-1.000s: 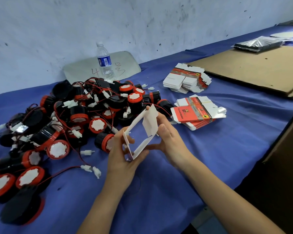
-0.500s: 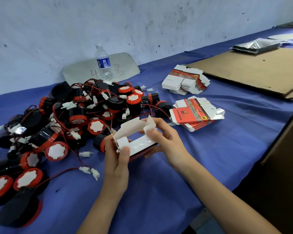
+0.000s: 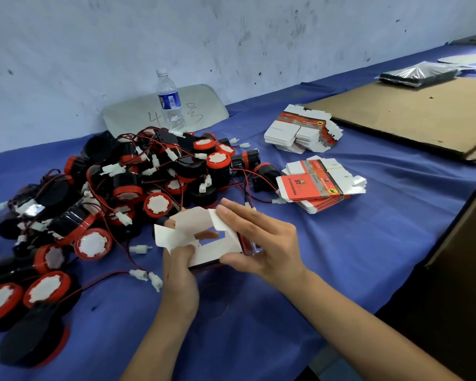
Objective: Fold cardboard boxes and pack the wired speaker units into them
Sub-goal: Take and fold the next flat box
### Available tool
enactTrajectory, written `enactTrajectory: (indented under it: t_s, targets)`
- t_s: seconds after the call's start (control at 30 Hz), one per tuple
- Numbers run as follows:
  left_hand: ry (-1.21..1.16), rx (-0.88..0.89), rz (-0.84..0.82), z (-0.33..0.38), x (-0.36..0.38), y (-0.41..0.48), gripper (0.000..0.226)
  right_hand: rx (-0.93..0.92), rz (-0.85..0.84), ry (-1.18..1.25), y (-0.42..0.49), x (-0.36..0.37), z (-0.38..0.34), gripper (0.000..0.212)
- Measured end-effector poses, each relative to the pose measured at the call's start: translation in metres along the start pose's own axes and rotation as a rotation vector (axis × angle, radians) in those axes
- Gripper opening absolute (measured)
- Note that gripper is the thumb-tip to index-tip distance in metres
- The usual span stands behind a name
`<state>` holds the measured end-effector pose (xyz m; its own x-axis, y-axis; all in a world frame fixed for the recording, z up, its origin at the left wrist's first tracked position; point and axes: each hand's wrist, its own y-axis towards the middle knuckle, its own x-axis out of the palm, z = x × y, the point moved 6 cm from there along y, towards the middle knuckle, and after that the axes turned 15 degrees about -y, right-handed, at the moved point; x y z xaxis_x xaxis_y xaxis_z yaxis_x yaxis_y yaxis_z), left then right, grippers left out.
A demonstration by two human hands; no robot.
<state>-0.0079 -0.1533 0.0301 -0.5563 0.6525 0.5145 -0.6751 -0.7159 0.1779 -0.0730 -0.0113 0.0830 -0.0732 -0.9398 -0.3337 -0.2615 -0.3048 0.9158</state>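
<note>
A small cardboard box (image 3: 217,250), white inside and red outside, sits half folded between both hands just above the blue table. My left hand (image 3: 180,266) grips its near left corner, thumb over a white flap. My right hand (image 3: 254,243) holds the right side, fingers laid flat over a top flap and thumb under the bottom edge. A big heap of black and red wired speaker units (image 3: 127,188) lies just left and behind. Two stacks of flat boxes lie to the right, the nearer stack (image 3: 320,185) and the farther stack (image 3: 302,130).
A water bottle (image 3: 169,100) stands behind the heap in front of a grey panel (image 3: 204,105). Large brown cardboard sheets (image 3: 423,114) cover the far right, with a black plastic-wrapped pack (image 3: 418,75) on them. A dark brown carton edge (image 3: 467,243) rises at the right.
The box was held up and open as a tube; it has been lowered and turned flat. My right fingers now press a flap down over its top.
</note>
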Motion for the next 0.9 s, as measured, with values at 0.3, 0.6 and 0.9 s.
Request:
enactTrajectory:
  t_s: [0.3,0.6,0.9]
  targets:
    - [0.221,0.255,-0.327,0.016,0.016,-0.003,0.069,0.499,-0.186,0.281,-0.004,0.016,0.021,0.028]
    - [0.44,0.293,-0.304,0.019,0.02,-0.007,0.034,0.687,-0.307,0.553,-0.01,0.026,0.031,0.048]
    - [-0.1,-0.191,-0.172,0.002,0.012,0.0,0.028,0.828,-0.494,0.918,-0.014,0.037,0.03,0.043]
